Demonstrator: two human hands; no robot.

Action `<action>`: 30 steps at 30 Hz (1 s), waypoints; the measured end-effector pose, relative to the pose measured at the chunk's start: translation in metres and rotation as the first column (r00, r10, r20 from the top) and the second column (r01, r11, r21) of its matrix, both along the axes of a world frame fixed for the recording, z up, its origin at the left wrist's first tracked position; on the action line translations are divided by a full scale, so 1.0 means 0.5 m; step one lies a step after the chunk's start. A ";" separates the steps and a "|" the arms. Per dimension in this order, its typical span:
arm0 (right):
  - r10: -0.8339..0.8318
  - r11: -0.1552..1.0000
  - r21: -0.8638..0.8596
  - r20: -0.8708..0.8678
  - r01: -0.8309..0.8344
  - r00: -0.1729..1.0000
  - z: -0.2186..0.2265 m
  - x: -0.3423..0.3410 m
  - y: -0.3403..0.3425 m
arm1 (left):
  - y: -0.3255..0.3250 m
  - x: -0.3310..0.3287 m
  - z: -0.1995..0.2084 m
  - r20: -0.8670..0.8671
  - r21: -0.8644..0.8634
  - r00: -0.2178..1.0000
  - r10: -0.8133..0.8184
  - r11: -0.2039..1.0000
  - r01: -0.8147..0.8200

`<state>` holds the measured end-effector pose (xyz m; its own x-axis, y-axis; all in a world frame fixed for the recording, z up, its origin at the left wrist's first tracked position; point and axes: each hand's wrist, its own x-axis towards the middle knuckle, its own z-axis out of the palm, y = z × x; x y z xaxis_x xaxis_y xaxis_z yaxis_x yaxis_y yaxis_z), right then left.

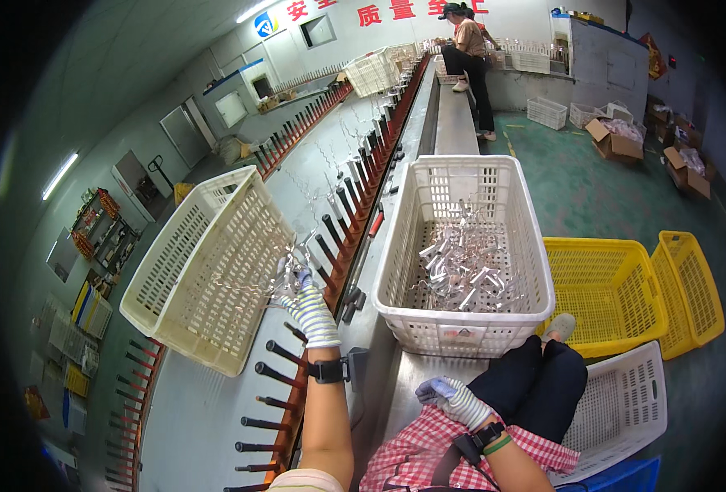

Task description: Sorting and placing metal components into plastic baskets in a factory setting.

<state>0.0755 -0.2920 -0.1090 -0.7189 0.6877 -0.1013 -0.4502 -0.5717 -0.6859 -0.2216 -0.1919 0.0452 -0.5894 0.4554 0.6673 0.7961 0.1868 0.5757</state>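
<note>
My left hand [301,302], in a striped knit glove, reaches forward over the metal bench beside a tilted white basket [191,271]. Its fingers are closed on a bunch of thin shiny metal pieces [289,266], whose wiry ends spread out in front of the basket's wall. My right hand [455,400], gloved the same way, is held low above my lap with its fingers curled in. Whatever may be inside those fingers is hidden. Ahead of it, a white basket [465,316] holds a loose heap of silvery and coppery metal pieces [465,266].
Black-handled rods [330,230] line an orange rail along the bench. Yellow baskets [605,287] and another white basket [617,410] stand at my right. Open cardboard boxes [617,139] lie on the green floor. Farther along the bench is a person [468,57].
</note>
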 end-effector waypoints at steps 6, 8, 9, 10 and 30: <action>-0.021 1.000 -0.010 -0.036 0.021 0.999 -0.019 -0.003 0.001 | 0.028 0.011 -0.010 0.666 0.302 0.696 -0.269 0.950 0.078; -0.011 1.000 0.008 -0.011 0.011 1.000 -0.019 0.000 0.002 | 0.023 0.044 0.002 0.669 0.381 0.668 -0.327 0.922 0.069; 0.012 1.000 0.018 -0.008 -0.012 1.000 -0.021 0.000 0.005 | 0.021 0.056 0.013 0.667 0.422 0.654 -0.356 0.904 0.062; 0.035 0.999 0.029 -0.005 -0.035 0.999 -0.021 0.002 0.007 | 0.021 0.022 -0.020 0.677 0.489 0.593 -0.437 0.868 0.081; -0.876 0.114 0.993 0.119 -0.039 0.467 0.373 0.031 0.167 | -0.073 0.377 -0.024 0.093 -0.221 0.308 -0.947 0.282 0.934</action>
<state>0.0908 -0.2082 0.0774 -0.2737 0.7555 0.5952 0.4179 0.6508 -0.6339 -0.0329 -0.2286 0.0331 0.3658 0.7896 0.4927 0.5245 -0.6122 0.5917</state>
